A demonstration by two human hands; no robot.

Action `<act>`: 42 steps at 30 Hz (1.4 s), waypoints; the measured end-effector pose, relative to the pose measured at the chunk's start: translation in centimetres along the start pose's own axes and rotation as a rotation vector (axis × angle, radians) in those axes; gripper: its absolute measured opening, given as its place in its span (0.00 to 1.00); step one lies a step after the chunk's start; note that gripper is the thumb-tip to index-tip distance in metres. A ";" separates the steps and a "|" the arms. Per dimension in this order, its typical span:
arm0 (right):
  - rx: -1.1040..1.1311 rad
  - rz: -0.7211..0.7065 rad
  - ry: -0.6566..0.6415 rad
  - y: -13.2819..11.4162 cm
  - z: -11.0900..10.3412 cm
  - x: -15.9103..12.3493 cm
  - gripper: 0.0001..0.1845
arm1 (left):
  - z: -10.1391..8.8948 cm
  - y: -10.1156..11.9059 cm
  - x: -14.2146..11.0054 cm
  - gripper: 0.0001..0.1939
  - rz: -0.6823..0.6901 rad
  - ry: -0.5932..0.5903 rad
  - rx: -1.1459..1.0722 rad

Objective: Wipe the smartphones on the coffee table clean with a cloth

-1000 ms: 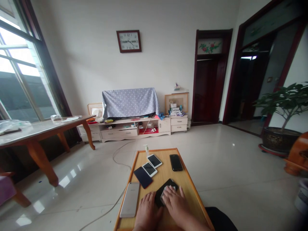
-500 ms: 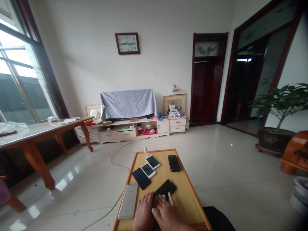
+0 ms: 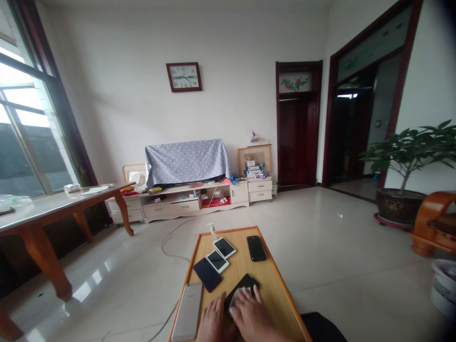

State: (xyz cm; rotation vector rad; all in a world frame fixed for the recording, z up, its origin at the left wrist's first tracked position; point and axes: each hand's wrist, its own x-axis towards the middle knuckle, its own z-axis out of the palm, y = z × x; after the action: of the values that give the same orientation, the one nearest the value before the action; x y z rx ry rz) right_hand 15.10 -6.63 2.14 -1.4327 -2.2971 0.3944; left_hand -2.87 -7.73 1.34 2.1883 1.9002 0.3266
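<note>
My left hand sits at the near edge of a low wooden table, its fingers against the lower left of a black smartphone. My right hand lies on that phone, pressing a pale cloth to its screen. Farther up lie a black phone, two white-framed phones and a dark blue phone. A silver-backed phone lies left of my left hand. A small pump bottle stands at the far edge.
A cable runs across the tiled floor left of the low table. A long wooden table stands at the left, a cloth-covered TV cabinet ahead, and a potted plant and white bucket at the right.
The pale cloth shows more now, with my right hand working over the black phone. The whole view has tipped upward, so the room and table sit lower in the frame.
</note>
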 end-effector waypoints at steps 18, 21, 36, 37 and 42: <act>0.064 -0.086 -0.080 -0.6 2.3 1.6 0.23 | -0.1 -0.9 1.4 0.44 -0.095 -0.138 0.020; 0.113 -0.137 -0.115 -1.3 2.2 1.3 0.22 | -0.3 -0.7 1.2 0.42 -0.103 -0.111 0.021; 0.060 -0.089 -0.069 -0.7 5.1 4.2 0.24 | -1.4 -0.7 2.0 0.42 -0.168 -0.181 -0.055; 0.059 -0.089 -0.052 -0.4 4.7 4.5 0.25 | -1.4 -0.6 1.9 0.44 -0.152 -0.179 -0.052; -0.046 0.053 0.057 2.3 2.3 6.5 0.27 | -1.4 -0.5 1.6 0.52 -0.101 -0.176 -0.026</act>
State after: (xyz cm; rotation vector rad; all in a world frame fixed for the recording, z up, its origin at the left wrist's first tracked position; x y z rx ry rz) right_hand 13.21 0.16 0.32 -1.5098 -2.2408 0.3134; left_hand -3.52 -6.04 2.53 2.0227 1.8902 0.1353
